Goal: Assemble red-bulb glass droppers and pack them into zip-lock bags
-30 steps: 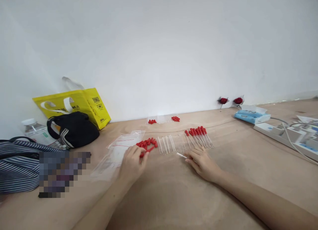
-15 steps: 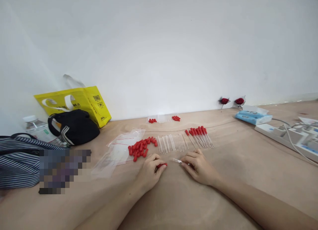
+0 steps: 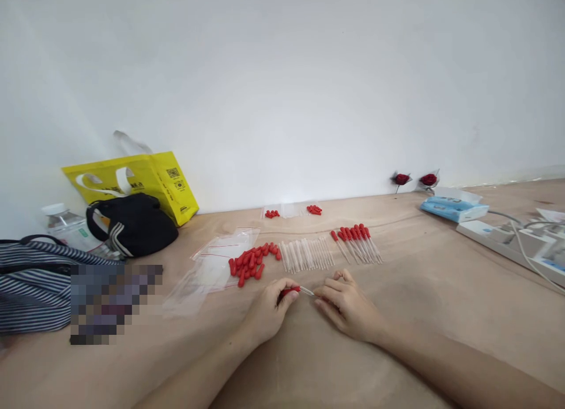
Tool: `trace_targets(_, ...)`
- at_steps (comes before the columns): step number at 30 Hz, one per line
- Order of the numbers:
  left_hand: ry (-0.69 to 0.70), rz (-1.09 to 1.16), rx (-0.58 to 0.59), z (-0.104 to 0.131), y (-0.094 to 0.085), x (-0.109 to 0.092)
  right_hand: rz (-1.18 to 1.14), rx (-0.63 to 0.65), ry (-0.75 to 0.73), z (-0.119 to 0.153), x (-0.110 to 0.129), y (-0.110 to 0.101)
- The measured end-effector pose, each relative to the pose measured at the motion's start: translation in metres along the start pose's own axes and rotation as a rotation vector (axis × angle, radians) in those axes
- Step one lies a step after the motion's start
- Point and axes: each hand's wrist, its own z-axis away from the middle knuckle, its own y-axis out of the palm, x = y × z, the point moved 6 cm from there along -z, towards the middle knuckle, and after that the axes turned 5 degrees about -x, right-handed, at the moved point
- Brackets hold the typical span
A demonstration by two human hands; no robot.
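My left hand [image 3: 270, 308] pinches a red rubber dropper bulb [image 3: 291, 291] between thumb and fingers. A thin clear glass tube [image 3: 306, 291] is in the closed fingers of my right hand [image 3: 345, 303], its end meeting the bulb's mouth; how deep it sits inside I cannot tell. Beyond my left hand lies a heap of loose red bulbs [image 3: 252, 259]. A row of bare glass tubes [image 3: 308, 254] lies to the right of the heap. Farther right, several glass droppers [image 3: 359, 242] with red bulbs on them lie side by side.
Clear zip bags [image 3: 216, 262] lie left of the heap. Small bags with red bulbs [image 3: 314, 210] are by the wall. A yellow bag [image 3: 176, 191], a black cap [image 3: 141, 223] and a bottle [image 3: 66, 226] stand left; a blue tissue pack [image 3: 454, 209] and a power strip [image 3: 498, 238] are right.
My right hand has moved slightly left, bringing the glass tube from a small gap away up to the red bulb's mouth. My left hand stays nearly in place.
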Motion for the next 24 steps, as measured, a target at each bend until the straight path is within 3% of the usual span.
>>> trace_targets(9, 0.029, -0.08, -0.021, 0.003, -0.002, -0.002, 0.0, 0.032, -0.105, 0.0, 0.006, 0.0)
trace_targets(15, 0.196, -0.176, 0.022, 0.009, 0.0, -0.02, 0.075, 0.035, -0.196, 0.002, 0.006, -0.003)
trace_targets(24, 0.436, -0.163, -0.003, 0.014, 0.004, -0.03, -0.012, 0.042, -0.088, 0.001, 0.007, 0.001)
